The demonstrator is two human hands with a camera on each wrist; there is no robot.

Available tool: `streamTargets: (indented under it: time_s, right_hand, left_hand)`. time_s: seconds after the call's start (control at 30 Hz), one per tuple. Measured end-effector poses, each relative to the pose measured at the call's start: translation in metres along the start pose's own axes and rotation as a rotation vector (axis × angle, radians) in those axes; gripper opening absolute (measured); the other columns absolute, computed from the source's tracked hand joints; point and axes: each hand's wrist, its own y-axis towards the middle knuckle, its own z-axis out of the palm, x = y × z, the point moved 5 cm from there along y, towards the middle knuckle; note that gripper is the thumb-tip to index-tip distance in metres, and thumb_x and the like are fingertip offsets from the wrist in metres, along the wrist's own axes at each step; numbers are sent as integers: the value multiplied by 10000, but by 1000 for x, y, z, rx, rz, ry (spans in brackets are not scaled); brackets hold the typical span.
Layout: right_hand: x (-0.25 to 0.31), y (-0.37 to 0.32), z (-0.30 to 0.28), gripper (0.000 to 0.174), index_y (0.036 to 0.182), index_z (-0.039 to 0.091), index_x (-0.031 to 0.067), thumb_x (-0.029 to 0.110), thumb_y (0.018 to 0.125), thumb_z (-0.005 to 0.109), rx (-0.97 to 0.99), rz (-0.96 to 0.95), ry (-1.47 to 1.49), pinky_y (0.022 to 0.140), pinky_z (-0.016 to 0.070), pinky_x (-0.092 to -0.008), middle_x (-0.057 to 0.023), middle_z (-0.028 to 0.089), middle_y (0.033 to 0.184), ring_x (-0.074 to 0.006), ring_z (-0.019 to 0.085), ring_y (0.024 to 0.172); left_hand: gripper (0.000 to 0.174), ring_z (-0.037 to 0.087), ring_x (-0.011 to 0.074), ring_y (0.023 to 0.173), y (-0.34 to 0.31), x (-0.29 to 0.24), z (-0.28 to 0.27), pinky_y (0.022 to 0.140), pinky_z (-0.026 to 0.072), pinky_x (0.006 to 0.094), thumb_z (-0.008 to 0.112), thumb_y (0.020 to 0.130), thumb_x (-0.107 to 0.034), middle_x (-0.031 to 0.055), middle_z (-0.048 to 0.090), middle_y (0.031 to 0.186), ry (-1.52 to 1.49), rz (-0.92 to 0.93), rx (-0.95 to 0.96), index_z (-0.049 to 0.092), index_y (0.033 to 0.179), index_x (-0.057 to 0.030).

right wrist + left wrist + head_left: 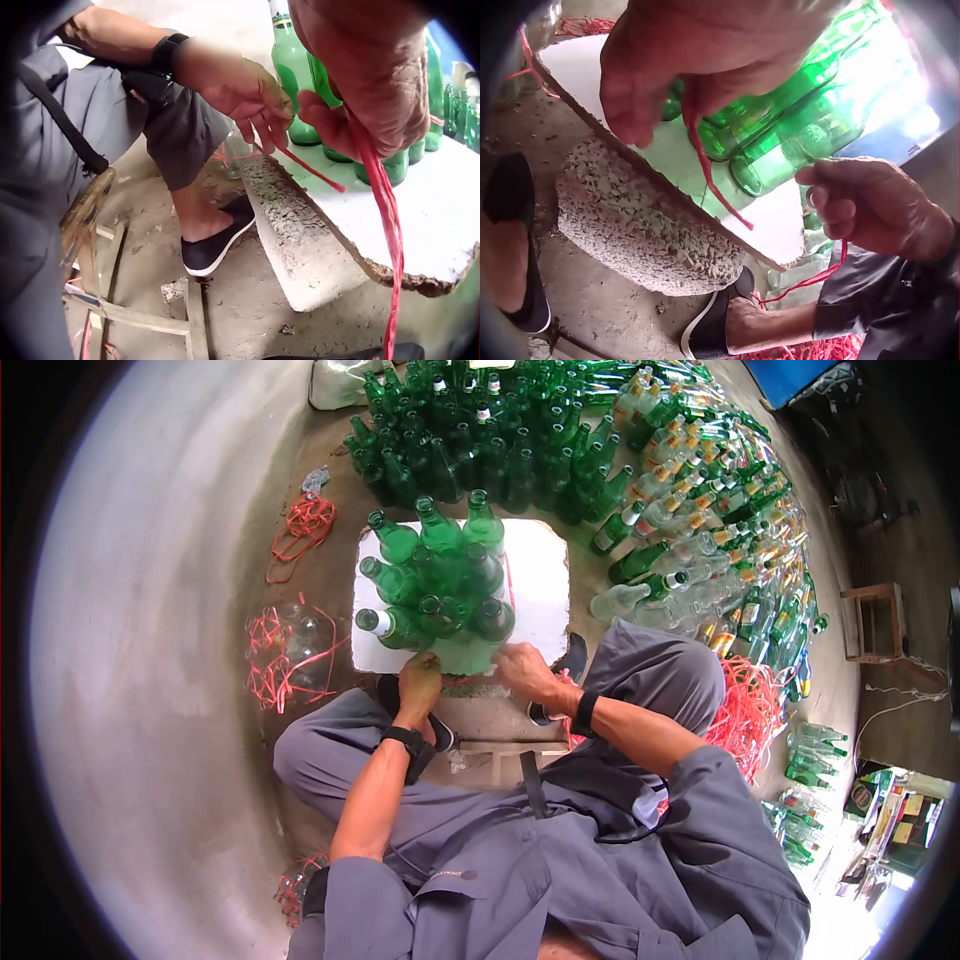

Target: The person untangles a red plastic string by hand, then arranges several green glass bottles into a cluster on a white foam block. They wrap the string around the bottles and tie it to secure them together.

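Several green bottles [440, 575] stand upright in a cluster on a white board [545, 575]. My left hand [420, 685] is at the board's near edge, pinching a red strand [709, 169] whose short end hangs free. To its right, my right hand [530, 672] grips a longer red strand [386, 217] that trails down past the edge. In the right wrist view both hands are close to the bottle bases, the left hand [244, 94] beside the right hand [367, 82]. The fingertips partly hide the strand between them.
A rough block [645, 217] supports the board. Many bottles [690, 510] fill the floor behind and to the right. Red strands [745, 710] lie in a heap at the right; bottles wrapped in strands [285, 655] are at the left. A wooden stool [142, 315] stands near the legs.
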Motion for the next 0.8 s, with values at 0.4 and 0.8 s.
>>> streamTargets:
  time_s: [0.4, 0.8]
  right_hand:
    - [-44, -4, 20, 238, 881, 700, -60, 137, 853, 569, 25, 705, 372, 788, 548, -487, -294, 686, 882, -427, 691, 805]
    - [-5, 5, 18, 286, 879, 642, -68, 198, 916, 545, 31, 386, 393, 718, 549, -500, -297, 658, 814, -432, 680, 752]
  left_hand:
    - [183, 667, 169, 687, -1, 5, -2, 648, 523, 301, 601, 888, -121, 82, 693, 780, -125, -28, 88, 673, 890, 47]
    - [263, 668, 170, 606, -13, -15, 5, 559, 501, 301, 569, 955, -203, 104, 698, 738, -562, -243, 268, 664, 891, 33]
